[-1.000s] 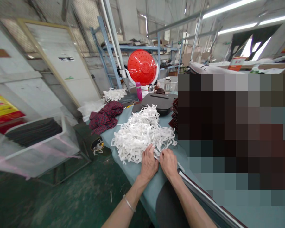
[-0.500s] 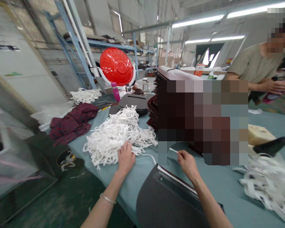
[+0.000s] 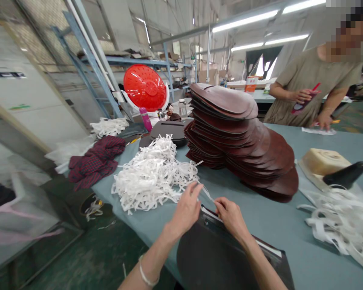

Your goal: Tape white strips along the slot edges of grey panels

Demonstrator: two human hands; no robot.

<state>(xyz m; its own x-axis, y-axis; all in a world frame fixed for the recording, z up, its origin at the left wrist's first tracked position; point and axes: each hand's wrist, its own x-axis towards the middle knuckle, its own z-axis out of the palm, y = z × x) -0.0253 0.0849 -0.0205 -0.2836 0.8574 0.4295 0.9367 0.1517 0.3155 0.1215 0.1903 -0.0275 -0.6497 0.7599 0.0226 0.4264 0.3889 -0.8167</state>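
Note:
My left hand and my right hand are close together over the near edge of a dark leather piece with a white-taped edge. Both pinch one thin white strip stretched between them. The strip comes off a big heap of white strips lying just left of my hands on the grey-green table. Behind the hands rises a tall leaning stack of dark red-brown leather pieces.
A second heap of white strips lies at the right, beside a yellow block and a black handle. A striped red cloth, a black case and a red fan stand at the far left. Another person works across the table.
My left hand left the strip heap and came over to the right hand. Both now pinch one strip above the dark piece. The view has swung right.

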